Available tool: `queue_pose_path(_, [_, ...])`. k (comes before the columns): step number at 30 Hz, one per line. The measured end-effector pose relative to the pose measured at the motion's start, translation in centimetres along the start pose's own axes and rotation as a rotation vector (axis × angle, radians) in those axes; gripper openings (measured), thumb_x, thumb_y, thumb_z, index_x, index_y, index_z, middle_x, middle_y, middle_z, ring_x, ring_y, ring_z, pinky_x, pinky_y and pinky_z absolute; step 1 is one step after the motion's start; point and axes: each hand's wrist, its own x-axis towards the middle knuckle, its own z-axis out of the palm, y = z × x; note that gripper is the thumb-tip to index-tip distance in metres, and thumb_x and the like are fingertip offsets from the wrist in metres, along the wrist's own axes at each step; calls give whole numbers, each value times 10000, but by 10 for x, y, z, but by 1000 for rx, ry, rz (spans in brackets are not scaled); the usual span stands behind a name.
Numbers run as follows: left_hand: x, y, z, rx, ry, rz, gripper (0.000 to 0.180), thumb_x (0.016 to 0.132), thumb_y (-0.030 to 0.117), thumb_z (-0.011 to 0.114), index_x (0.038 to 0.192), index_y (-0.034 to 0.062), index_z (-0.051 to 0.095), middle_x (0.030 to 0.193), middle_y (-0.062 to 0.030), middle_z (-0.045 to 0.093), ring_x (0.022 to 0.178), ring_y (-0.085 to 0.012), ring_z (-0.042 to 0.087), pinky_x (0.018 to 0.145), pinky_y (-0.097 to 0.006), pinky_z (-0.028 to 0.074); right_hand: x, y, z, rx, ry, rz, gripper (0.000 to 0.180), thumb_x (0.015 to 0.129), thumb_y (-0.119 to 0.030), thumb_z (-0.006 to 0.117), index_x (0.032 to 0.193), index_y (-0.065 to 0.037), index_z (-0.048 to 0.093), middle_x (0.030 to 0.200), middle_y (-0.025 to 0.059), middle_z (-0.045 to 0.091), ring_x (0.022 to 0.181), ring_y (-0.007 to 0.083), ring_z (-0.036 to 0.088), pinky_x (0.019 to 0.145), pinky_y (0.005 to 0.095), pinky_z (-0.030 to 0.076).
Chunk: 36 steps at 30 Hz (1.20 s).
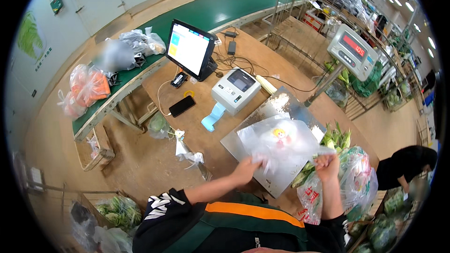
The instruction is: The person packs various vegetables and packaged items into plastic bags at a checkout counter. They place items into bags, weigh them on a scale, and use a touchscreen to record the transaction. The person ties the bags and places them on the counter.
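A translucent white plastic bag with a small cartoon figure on it lies over the steel weighing platform. My left hand pinches its near left edge. My right hand is closed on its right corner. What the bag holds, if anything, is hard to make out. White crumbs are scattered on the far part of the platform. Beside my right forearm stands a clear bag with red print, and green corn husks lie just past it.
A label printer with a blue label strip, a touch screen and a phone stand on the wooden table. The scale display rises on a post. Filled bags sit on the green conveyor. Another person bends at far right.
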Motion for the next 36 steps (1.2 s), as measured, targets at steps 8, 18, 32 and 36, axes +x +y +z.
queue_pose_path(8, [91, 155, -25, -601, -477, -45, 170, 1033, 178, 554, 1004, 29, 628, 922, -99, 660, 820, -166, 631, 728, -319, 537, 19, -74, 201, -593, -174, -300, 334, 948, -183, 621, 1214, 18, 638, 824, -8, 595, 569, 26, 386, 519, 202, 321])
queue_pose_path(18, [90, 157, 36, 630, -25, 829, 506, 900, 286, 724, 1281, -10, 570, 1263, -232, 585, 1217, -360, 523, 1066, -480, 407, -21, 31, 222, -903, 170, -327, 368, 861, 22, 712, 1215, -11, 616, 904, 10, 657, 735, 63, 577, 625, 194, 446])
queue_pose_path(32, [116, 58, 25, 230, -775, 595, 398, 861, 264, 709, 1210, 99, 611, 1128, -205, 637, 1184, -377, 580, 913, -452, 508, -18, 60, 250, -1697, -348, -875, 160, 760, -17, 757, 818, -56, 613, 823, 128, 534, 730, 335, 574, 665, 404, 494])
queue_pose_path(36, [148, 63, 18, 364, -839, 194, 364, 981, 333, 609, 1211, 51, 628, 1004, -124, 686, 968, -258, 662, 846, -380, 533, 7, 46, 222, -1563, -106, -863, 161, 832, -89, 741, 881, -39, 595, 827, 149, 538, 757, 370, 568, 707, 418, 505])
